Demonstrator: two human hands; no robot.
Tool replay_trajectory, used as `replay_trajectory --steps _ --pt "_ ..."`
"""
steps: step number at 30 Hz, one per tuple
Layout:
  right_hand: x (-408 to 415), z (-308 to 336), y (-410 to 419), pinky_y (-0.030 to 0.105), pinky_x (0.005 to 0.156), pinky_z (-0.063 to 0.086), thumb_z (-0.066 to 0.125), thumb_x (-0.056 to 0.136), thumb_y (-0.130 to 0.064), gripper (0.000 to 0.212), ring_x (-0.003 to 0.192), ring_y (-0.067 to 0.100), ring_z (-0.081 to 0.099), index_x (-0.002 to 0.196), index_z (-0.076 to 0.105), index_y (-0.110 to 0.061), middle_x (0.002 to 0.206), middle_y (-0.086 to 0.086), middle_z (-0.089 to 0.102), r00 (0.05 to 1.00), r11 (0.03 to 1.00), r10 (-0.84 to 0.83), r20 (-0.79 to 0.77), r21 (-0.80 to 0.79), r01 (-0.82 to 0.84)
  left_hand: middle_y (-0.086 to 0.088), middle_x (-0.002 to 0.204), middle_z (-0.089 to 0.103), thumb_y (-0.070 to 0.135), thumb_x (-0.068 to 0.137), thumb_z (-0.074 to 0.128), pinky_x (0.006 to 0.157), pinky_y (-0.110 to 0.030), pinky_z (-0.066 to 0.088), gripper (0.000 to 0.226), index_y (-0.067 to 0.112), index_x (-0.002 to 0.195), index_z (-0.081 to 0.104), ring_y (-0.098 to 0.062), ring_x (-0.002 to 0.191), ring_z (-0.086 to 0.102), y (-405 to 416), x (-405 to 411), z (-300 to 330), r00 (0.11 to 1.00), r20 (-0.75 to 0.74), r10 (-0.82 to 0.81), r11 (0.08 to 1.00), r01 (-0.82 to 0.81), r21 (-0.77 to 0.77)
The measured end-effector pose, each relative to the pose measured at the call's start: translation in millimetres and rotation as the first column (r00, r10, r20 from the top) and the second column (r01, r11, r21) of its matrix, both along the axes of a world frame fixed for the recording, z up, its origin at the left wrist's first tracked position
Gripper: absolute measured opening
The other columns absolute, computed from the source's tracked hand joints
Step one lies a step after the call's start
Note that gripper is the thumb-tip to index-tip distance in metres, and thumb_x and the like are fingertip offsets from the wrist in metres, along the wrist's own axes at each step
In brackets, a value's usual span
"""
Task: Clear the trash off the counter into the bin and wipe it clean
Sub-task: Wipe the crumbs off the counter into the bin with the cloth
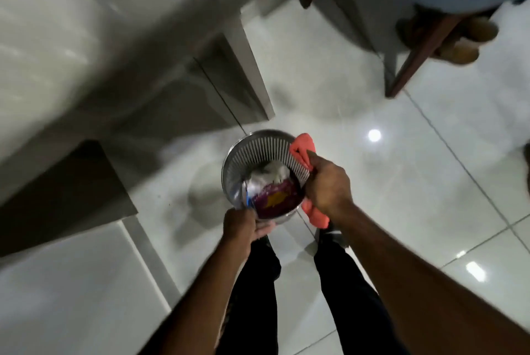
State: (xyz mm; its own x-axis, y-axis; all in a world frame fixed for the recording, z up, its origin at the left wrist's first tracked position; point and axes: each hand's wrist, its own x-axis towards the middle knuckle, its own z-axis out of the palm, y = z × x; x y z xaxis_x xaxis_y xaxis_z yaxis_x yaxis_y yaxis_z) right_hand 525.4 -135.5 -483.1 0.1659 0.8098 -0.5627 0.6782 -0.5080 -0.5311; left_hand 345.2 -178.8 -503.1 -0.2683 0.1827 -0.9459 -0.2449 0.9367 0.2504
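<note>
A round slatted metal bin [259, 144] is held above the tiled floor, below and in front of me. Inside it lie a purple and yellow wrapper [274, 201] and crumpled silver and white trash [269, 175]. My left hand [239, 224] grips the bin's near rim. My right hand [327, 182] holds the bin's right rim together with an orange-red cloth [302, 149], which hangs out above and below the hand. The grey counter [71, 39] stretches along the left, blurred by motion.
Glossy white floor tiles [401, 182] lie all around. My legs in dark trousers [344, 283] stand below the bin. A dark wooden furniture frame [413, 59] with brown shoes [459, 50] under it stands at the upper right.
</note>
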Motion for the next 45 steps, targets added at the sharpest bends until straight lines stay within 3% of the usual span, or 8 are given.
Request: replay_trajectory --steps 8,13,18,25,30,38,42,45 --pt "-20.7 238.4 -3.4 0.035 0.08 0.052 0.057 0.076 -0.01 0.066 0.101 0.029 0.067 0.138 0.05 -0.031 0.119 0.003 0.066 0.952 0.952 0.233 0.198 0.151 -0.265 -0.026 0.116 0.069 0.009 0.099 0.043 0.062 -0.041 0.064 0.029 -0.001 0.123 0.057 -0.042 0.097 0.07 -9.4 -18.0 253.7 0.975 0.184 0.126 0.979 -0.153 0.136" --pt "-13.3 332.4 3.0 0.028 0.089 0.051 0.058 0.082 -0.007 0.053 0.107 0.023 0.068 0.128 0.063 -0.033 0.125 0.001 0.07 0.992 0.961 0.128 0.018 0.244 -0.128 -0.027 0.113 0.07 -0.001 0.094 0.05 0.05 -0.038 0.063 0.025 -0.006 0.115 0.063 -0.038 0.092 0.069 -1.7 -22.6 342.9 0.941 0.291 0.175 0.963 -0.225 0.147" --pt "-7.5 392.2 28.0 0.035 0.047 0.059 0.053 0.087 -0.011 0.043 0.052 0.017 0.071 0.113 0.062 -0.045 0.083 -0.001 0.077 0.995 0.923 0.102 0.014 0.372 -0.1 -0.025 0.094 0.074 -0.01 0.09 0.053 0.042 -0.033 0.06 0.023 -0.012 0.108 0.067 -0.034 0.079 0.069 -5.8 -21.4 360.8 0.92 0.348 0.18 0.957 -0.246 0.156" --pt "-55.0 416.2 134.6 0.037 0.087 0.049 0.057 0.092 -0.017 0.037 0.114 0.03 0.061 0.13 0.056 -0.022 0.131 0.005 0.062 0.95 0.758 0.216 0.226 0.575 -0.309 -0.022 0.091 0.074 0.002 0.091 0.059 0.046 -0.037 0.06 0.012 0.002 0.097 0.07 -0.039 0.08 0.071 -7.1 -15.4 357.7 0.918 0.307 0.253 0.938 -0.31 0.154" --pt "-101.0 374.8 165.2 0.045 0.094 0.047 0.041 0.093 -0.022 0.052 0.121 0.042 0.052 0.144 0.038 -0.015 0.144 0.023 0.045 0.485 0.599 0.613 0.624 0.035 -0.8 -0.017 0.092 0.079 0.01 0.088 0.069 0.057 -0.041 0.063 0.016 0.008 0.103 0.073 -0.033 0.08 0.076 -11.1 -22.5 351.7 0.927 0.305 0.219 0.937 -0.287 0.198" --pt "-97.3 361.8 37.1 0.034 0.06 0.057 0.07 0.074 -0.022 0.035 0.09 0.029 0.07 0.108 0.065 -0.024 0.112 0.008 0.07 0.315 0.319 0.782 0.538 0.089 -0.944 -0.018 0.084 0.079 0.011 0.085 0.072 0.05 -0.036 0.061 0.015 0.004 0.098 0.075 -0.032 0.068 0.075 -22.1 -42.3 362.3 0.955 0.25 0.157 0.964 -0.204 0.172" --pt "-96.9 365.6 1.4 0.029 0.078 0.053 0.048 0.083 -0.026 0.033 0.097 0.021 0.07 0.112 0.065 -0.026 0.106 -0.001 0.074 0.467 0.482 0.8 0.376 0.061 -0.874 -0.018 0.088 0.079 0.023 0.094 0.062 0.053 -0.039 0.062 0.022 0.005 0.102 0.073 -0.033 0.073 0.077 -30.8 -49.6 361.1 0.955 0.237 0.18 0.953 -0.229 0.2" --pt "-110.4 402.4 30.6 0.012 0.061 0.045 0.061 0.072 -0.021 0.026 0.072 0.007 0.07 0.094 0.073 -0.03 0.089 -0.01 0.077 0.765 0.618 0.543 0.346 0.453 -0.643 -0.023 0.106 0.074 0.028 0.094 0.063 0.055 -0.042 0.063 0.028 0.006 0.111 0.068 -0.039 0.083 0.074 -30.1 -57.0 357.4 0.962 0.206 0.177 0.957 -0.217 0.191"
